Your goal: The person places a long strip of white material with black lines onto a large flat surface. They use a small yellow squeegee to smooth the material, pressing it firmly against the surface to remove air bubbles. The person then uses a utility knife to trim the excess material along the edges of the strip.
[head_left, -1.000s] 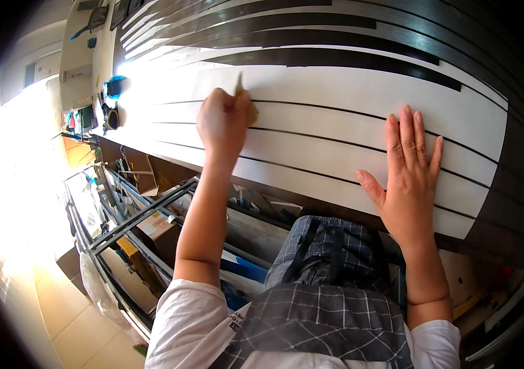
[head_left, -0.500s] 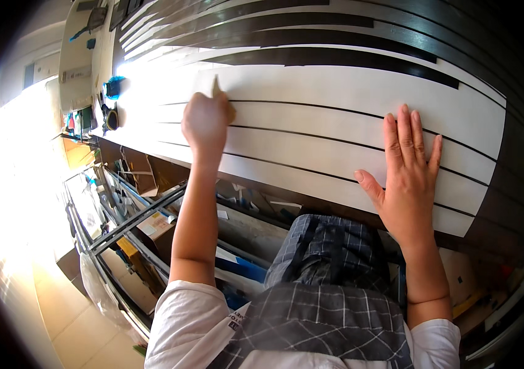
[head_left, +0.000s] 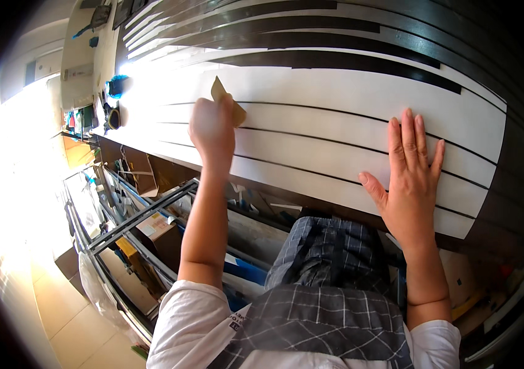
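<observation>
Two hands: both over white slats laid side by side; only the left one holds anything.
Slats [head_left: 335, 117]: long white strips with thin dark gaps between them, covering the bench top; darker strips lie beyond them on the far side.
Rack [head_left: 133, 227]: metal frame under the near edge of the bench, holding boxes and loose offcuts, well apart from both hands.
Apron [head_left: 329, 320]: grey checked cloth at the lower edge, between the two forearms.
Right hand [head_left: 408, 178]: flat, palm down, fingers spread, pressed on the near slats toward their right end. It lies in the same place as a second ago and as half a second ago.
Left hand [head_left: 211, 126]: closed into a loose fist, gripping a small tan sheet against a middle slat.
Sheet [head_left: 228, 101]: folded, tan, looks like sandpaper; one corner pokes up above the knuckles, the rest is hidden in the grip, so how much of it touches the slat cannot be told.
Change: a second ago the left hand sat near the middle of the slats; half a second ago it was farther left; now it is back toward the middle and a little farther up. The slats have not moved.
Reading: this looks like a back-and-forth rubbing stroke along the slat, with the right hand steadying the work. No visible difference in the surface yet, so the rubbing seems still under way.
Clutter [head_left: 113, 101]: small blue and dark items at the far left end of the bench, too small to name.
</observation>
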A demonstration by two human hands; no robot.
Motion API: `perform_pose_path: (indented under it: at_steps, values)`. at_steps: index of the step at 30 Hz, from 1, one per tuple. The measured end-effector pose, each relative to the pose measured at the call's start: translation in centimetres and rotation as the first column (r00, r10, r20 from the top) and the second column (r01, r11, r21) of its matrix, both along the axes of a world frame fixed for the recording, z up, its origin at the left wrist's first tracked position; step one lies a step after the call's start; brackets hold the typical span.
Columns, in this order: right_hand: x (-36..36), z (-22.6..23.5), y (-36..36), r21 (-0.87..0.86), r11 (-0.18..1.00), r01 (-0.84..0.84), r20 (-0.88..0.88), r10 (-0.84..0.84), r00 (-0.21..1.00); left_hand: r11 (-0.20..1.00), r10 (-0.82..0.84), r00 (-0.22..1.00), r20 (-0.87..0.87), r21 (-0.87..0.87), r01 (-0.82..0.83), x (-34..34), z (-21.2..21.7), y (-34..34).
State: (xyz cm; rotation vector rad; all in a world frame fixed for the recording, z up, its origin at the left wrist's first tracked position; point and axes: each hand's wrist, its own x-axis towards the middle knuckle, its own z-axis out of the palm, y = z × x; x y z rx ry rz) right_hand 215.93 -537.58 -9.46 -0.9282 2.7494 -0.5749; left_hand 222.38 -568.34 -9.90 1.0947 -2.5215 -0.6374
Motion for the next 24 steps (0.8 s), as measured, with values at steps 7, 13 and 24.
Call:
perform_pose_path:
  at_steps: [7,13,24]
  values:
    - [0.1,0.0,0.0,0.025,1.0,-0.015,0.002,0.015,1.0,0.968,-0.201,0.98,-0.002,-0.155,0.198,-0.3,-1.0,2.7]
    - [0.1,0.1,0.0,0.05,0.999,-0.001,0.003,0.0,1.0,0.992,0.084,0.974,-0.208,0.109,-0.062,0.8,0.1,0.1]
    - [0.0,0.2,0.1,0.046,0.999,-0.02,0.01,0.019,1.0,0.986,-0.005,0.99,0.142,-0.162,0.028,0.7,-1.3,-1.3]
